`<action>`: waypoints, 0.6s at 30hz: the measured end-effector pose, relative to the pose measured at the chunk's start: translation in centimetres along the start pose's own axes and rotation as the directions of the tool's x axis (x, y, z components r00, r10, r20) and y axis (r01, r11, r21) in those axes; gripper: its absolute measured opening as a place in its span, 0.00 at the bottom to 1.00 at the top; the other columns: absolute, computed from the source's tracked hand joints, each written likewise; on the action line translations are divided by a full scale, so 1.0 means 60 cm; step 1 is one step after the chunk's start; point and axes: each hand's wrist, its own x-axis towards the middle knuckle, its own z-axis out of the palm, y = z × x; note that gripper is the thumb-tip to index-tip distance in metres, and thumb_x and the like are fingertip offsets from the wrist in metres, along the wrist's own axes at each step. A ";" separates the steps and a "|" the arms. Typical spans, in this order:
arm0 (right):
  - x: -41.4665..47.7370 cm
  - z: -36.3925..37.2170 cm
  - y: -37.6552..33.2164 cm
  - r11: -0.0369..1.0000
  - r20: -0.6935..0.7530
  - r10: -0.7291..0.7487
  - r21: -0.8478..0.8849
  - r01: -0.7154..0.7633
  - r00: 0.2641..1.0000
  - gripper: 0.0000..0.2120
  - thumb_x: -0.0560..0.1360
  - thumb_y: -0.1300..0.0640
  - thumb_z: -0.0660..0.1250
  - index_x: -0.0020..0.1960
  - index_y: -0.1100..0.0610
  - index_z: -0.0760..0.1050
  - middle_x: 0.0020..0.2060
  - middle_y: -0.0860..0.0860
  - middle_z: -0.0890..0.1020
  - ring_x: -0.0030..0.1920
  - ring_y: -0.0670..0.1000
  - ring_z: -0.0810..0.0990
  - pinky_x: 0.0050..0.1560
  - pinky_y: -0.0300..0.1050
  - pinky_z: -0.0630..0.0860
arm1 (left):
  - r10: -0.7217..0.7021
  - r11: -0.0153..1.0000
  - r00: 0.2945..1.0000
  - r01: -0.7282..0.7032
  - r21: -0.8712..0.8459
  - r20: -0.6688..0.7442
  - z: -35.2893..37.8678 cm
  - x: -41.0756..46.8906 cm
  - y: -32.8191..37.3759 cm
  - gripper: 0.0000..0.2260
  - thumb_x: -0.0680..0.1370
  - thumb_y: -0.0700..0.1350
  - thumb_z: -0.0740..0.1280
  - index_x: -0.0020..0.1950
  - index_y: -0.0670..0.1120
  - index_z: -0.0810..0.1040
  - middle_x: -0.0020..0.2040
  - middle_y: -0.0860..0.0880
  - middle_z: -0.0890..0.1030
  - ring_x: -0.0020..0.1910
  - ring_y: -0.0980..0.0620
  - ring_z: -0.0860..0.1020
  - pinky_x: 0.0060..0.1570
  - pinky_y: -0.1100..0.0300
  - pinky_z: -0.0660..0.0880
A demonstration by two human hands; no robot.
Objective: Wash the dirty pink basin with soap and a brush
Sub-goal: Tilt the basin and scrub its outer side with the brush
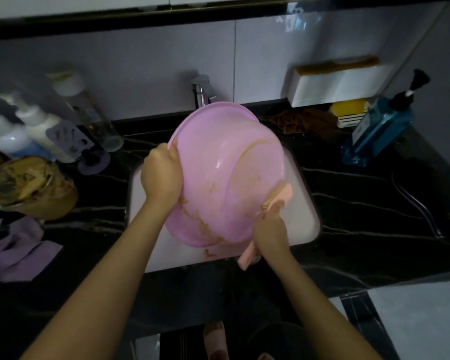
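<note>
pink plastic fills the middle of the frame: the pink basin (218, 178) is held tilted over the white sink (305, 203), what looks like its underside turned up toward the camera, brown grime streaked along the near wall and around the base ring. the left hand (161, 175) has a closed grip on the basin's left rim, fingers curled over the edge. the right hand (270, 232) is wrapped round the handle of a pink brush (279, 196); its grip is closed on that handle.

the brush's long axis runs from the near handle end, which pokes out below the right hand, up and away to the far right, where the bristled head lies against the basin's near-right wall. the dirty streaks lie to the left of that head, along the basin's near edge, so the right hand is the nearer one for scrubbing while the left steadies.

a tap (202, 92) stands just beyond the basin's far rim. a blue pump bottle (377, 131), possibly the soap, stands on the black desk (361, 203) well to the right. no suds are visible; washing seems at an early stage.
</note>
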 end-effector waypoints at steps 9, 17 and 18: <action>0.009 0.007 -0.006 0.993 0.072 0.049 0.105 -0.056 0.996 0.33 0.82 0.54 0.52 0.76 0.56 0.33 0.65 0.61 0.71 0.55 0.56 0.73 0.52 0.43 0.67 | -0.013 1.000 1.000 0.013 -0.003 -0.010 -0.004 0.000 -0.016 0.21 0.82 0.51 0.53 0.44 0.35 0.74 0.45 0.33 0.79 0.46 0.33 0.76 0.40 0.51 0.67; -0.064 0.038 0.015 0.994 0.224 -0.077 0.087 0.059 0.971 0.34 0.80 0.61 0.53 0.76 0.59 0.33 0.53 0.57 0.74 0.50 0.56 0.75 0.50 0.48 0.74 | -0.023 1.000 1.000 0.023 -0.013 -0.003 -0.007 0.001 -0.021 0.22 0.82 0.51 0.53 0.43 0.34 0.75 0.46 0.32 0.79 0.46 0.33 0.76 0.39 0.53 0.65; -0.028 0.024 0.005 0.993 0.156 0.036 0.106 -0.053 0.987 0.34 0.81 0.60 0.53 0.76 0.59 0.34 0.59 0.60 0.73 0.54 0.58 0.75 0.51 0.49 0.73 | -0.018 1.000 1.000 0.018 -0.013 -0.003 -0.007 -0.001 -0.021 0.22 0.82 0.51 0.53 0.44 0.34 0.75 0.46 0.32 0.79 0.46 0.33 0.76 0.40 0.52 0.66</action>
